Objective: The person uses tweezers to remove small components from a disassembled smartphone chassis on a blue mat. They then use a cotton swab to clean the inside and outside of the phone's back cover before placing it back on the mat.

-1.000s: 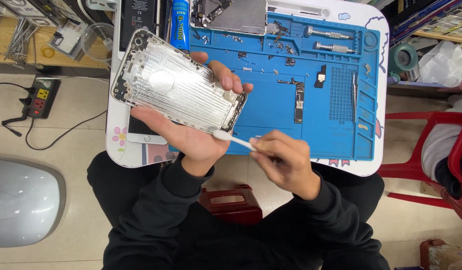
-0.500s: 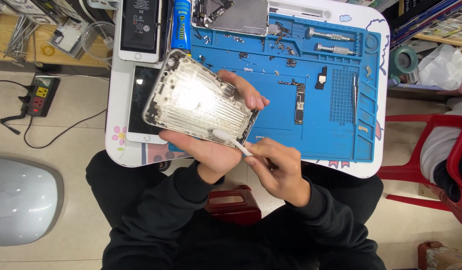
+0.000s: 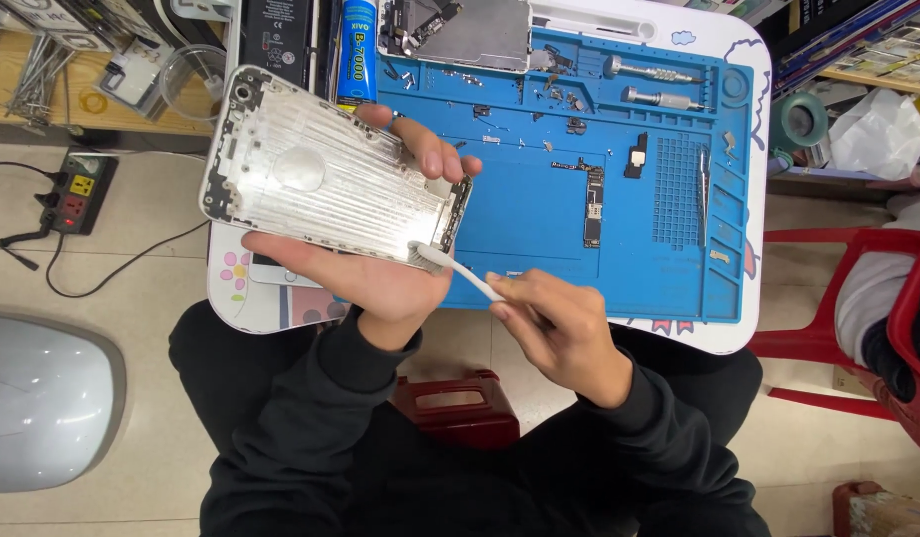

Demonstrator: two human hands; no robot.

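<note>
a silver phone rear housing (image 3: 326, 179), inner side up, is held above the 9 o'clock edge of the small white table (image 3: 748, 119). it is gripped by the left hand (image 3: 380, 264) from underneath, thumb pressed along its 6 o'clock edge, fingers (image 3: 435, 149) curled over the 3 o'clock edge. a white brush (image 3: 450, 264) is pinched in the right hand (image 3: 559, 323) between thumb and bunched fingers; its bristle head is touching the housing's corner at 5 o'clock. a blue repair mat (image 3: 540, 219) is spread on the table at 3 o'clock of the housing, with a narrow logic board (image 3: 593, 207) lying on it. two metal screwdriver handles (image 3: 654, 85) are lying in the mat's tray at 1 o'clock. a blue glue tube (image 3: 359, 50) and a black battery (image 3: 276, 30) are seen at 12 o'clock. a power strip (image 3: 77, 189) is lying on the floor at 9 o'clock. a red stool (image 3: 455, 408) is seen between the legs at 6 o'clock.
</note>
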